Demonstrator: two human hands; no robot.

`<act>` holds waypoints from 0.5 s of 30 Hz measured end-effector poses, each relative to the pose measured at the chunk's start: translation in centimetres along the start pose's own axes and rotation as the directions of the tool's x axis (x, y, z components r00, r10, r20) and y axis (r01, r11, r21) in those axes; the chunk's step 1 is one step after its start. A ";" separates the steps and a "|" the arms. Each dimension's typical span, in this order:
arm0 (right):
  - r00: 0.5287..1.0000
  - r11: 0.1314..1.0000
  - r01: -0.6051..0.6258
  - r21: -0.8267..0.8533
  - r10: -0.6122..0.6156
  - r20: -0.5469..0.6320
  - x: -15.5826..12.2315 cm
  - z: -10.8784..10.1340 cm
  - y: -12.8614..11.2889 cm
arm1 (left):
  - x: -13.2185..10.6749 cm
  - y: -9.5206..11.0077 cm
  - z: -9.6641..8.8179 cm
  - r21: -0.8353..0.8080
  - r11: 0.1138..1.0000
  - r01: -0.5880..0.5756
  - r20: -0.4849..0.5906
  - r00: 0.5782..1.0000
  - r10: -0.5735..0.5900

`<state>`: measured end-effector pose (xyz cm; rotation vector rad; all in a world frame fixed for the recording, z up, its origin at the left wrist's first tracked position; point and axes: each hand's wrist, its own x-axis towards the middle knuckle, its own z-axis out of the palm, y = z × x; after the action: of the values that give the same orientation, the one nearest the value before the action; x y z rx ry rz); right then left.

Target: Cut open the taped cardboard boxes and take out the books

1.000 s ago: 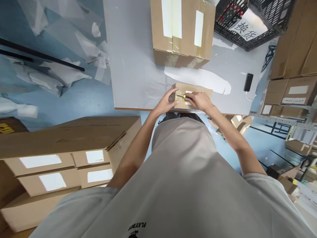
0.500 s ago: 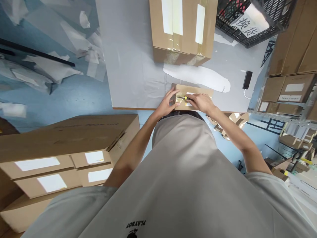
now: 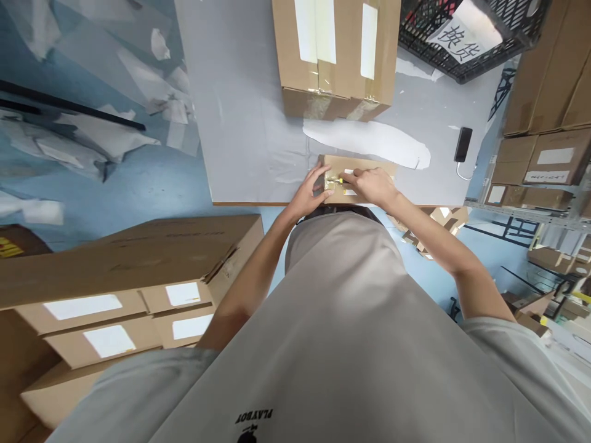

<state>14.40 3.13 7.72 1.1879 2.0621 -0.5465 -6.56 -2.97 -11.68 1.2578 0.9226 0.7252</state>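
Note:
A small flat cardboard box (image 3: 369, 166) lies at the near edge of the grey table (image 3: 249, 123), sealed with clear tape. My left hand (image 3: 308, 194) rests on the box's left end, its fingers spread against the side. My right hand (image 3: 373, 186) is closed round a yellow-and-black utility knife (image 3: 340, 180), whose tip lies on the taped top of the box near the left end.
A larger taped cardboard box (image 3: 337, 55) stands further back on the table, with a black crate (image 3: 462, 43) to its right and a phone (image 3: 463, 144) on a cable. Stacked cartons (image 3: 115, 289) stand at my left, shelves of boxes at the right, and paper scraps litter the blue floor.
My right hand and the knife have slid a little leftward along the box top. The left hand stays on the box's end.

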 end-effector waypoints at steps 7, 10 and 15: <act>0.999 0.999 -0.033 -0.036 0.033 0.004 -0.7 0.0 0.7 | 0.4 0.2 -0.2 0.004 1.000 0.026 -0.001 1.000 -0.026; 0.992 0.992 -0.126 -0.028 0.126 0.027 -2.9 1.5 3.3 | 0.4 0.4 0.0 0.008 0.999 0.037 -0.018 0.999 -0.037; 0.960 0.961 -0.278 -0.020 0.278 0.044 -7.1 4.7 8.7 | 0.4 0.8 -0.2 0.033 0.998 0.058 -0.048 0.997 -0.056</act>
<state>26.04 0.26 9.62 1.4139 1.8156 -0.4199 -6.50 -2.44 -11.01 1.2445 1.0091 0.6987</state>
